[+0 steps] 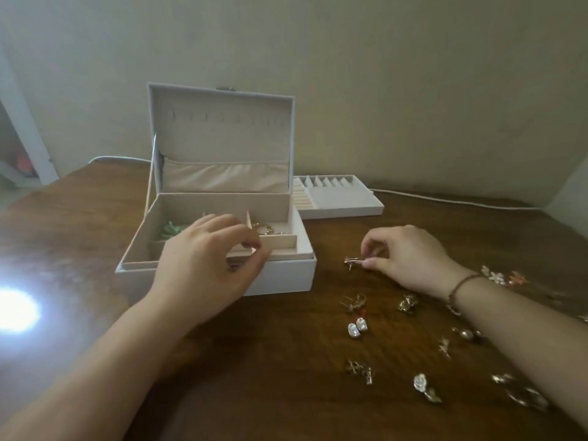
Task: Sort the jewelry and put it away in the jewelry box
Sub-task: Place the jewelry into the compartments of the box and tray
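A white jewelry box (280, 275) stands open on the wooden table, lid upright. Its beige compartments hold green beads (170, 230) on the left and gold rings (265, 229) on the right. My left hand (210, 259) hovers over the box's front edge, fingers curled; I cannot tell whether it holds anything. My right hand (410, 259) pinches a small gold stud earring (351, 261) just above the table, right of the box. Several gold and pearl earrings lie in front, such as a pearl pair (357, 327) and a gold rose stud (421, 383).
A removable white tray (343, 208) with ring rolls and slots sits behind the box on the right. A white cable (451, 201) runs along the wall. Flower-shaped pieces (502, 276) lie far right. A bright glare (16, 310) marks the table's left.
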Demonstrator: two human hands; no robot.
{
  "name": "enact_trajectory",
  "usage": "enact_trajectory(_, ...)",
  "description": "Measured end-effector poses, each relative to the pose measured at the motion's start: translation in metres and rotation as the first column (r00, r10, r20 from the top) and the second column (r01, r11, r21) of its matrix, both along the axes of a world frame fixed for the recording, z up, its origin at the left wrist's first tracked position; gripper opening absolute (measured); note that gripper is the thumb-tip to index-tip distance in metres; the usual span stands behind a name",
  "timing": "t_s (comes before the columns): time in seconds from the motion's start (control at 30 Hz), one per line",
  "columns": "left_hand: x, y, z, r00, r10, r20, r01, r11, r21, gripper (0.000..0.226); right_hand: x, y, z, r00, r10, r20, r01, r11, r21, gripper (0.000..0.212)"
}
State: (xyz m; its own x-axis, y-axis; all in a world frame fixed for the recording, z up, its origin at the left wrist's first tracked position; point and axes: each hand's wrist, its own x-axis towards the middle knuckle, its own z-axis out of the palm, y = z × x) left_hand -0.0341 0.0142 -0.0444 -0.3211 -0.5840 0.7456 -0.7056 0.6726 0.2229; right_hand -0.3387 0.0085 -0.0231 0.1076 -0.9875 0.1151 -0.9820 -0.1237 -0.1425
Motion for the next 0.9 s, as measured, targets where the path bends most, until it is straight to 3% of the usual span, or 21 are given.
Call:
enact_trajectory(0.2, -0.004, 0.001, -0.006, 0.994, 0.042, 0.101, -0.034, 0.996, -0.079, 0.026, -0.010, 0.004, -0.001, 0.973, 0.110, -0.200, -0.111, 0.994, 0.007, 0.013)
enact_trajectory(0.27, -0.005, -0.001, -0.008, 0.994, 0.024, 0.108, -0.013, 0.995, -0.102, 0.026, -0.023, 0.011, 0.007, 0.989, 0.102, -0.106, -0.103, 0.995, -0.007, 0.012)
enact_trajectory(0.4, -0.010, 0.000, -0.013, 0.990, 0.020, 0.142, 0.000, 0.990, -0.141, 0.023, -0.064, 0.027, 0.026, 0.974, 0.038, 0.223, -0.005, 0.990, -0.143, 0.027)
enact_trajectory(0.47, -0.014, 0.000, -0.016, 0.991, 0.011, 0.137, 0.006, 0.993, -0.122, 0.023, -0.080, 0.034, 0.031, 0.960, -0.003, 0.279, 0.033, 0.994, -0.102, 0.030)
enact_trajectory(0.67, -0.018, -0.002, -0.024, 0.997, -0.017, 0.075, 0.028, 0.989, -0.143, 0.017, -0.084, 0.035, 0.017, 0.999, 0.003, 0.053, -0.013, 0.983, 0.182, 0.033)
enact_trajectory(0.77, -0.021, -0.002, -0.026, 0.998, -0.002, 0.063, 0.012, 0.987, -0.160, 0.019, -0.091, 0.029, 0.018, 1.000, -0.017, 0.010, 0.015, 0.982, 0.188, 0.036)
enact_trajectory(0.9, -0.024, 0.001, -0.027, 0.998, 0.008, 0.060, 0.002, 0.986, -0.167, 0.019, -0.116, 0.025, 0.022, 0.991, -0.112, 0.070, 0.096, 0.975, 0.199, 0.037)
